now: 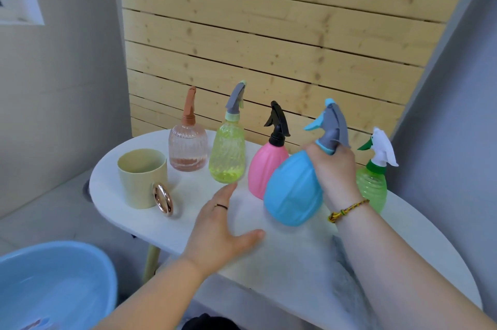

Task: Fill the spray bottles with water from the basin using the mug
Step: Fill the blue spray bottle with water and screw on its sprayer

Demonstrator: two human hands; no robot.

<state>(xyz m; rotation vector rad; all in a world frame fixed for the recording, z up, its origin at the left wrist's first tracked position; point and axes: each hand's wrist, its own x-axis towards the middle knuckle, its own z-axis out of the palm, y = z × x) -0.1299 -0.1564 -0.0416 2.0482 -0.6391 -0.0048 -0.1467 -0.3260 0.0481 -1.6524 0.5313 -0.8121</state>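
My right hand (332,168) grips the neck of a blue spray bottle (291,190) with a grey and blue trigger head, holding it tilted above the white table (269,254). My left hand (223,225) hovers open with spread fingers just left of the bottle's base. A cream mug (144,176) with a shiny gold ring handle stands at the table's left end. Behind stand a peach ribbed bottle (188,149), a yellow-green bottle (228,152), a pink bottle (265,168) and a green bottle (372,184). The blue basin (53,284) holding water sits low at the bottom left.
A wooden slat wall rises right behind the bottles. Grey walls close in on the left and the right. The table's rounded front edge runs from the mug down toward the lower right, with a pale leg under it.
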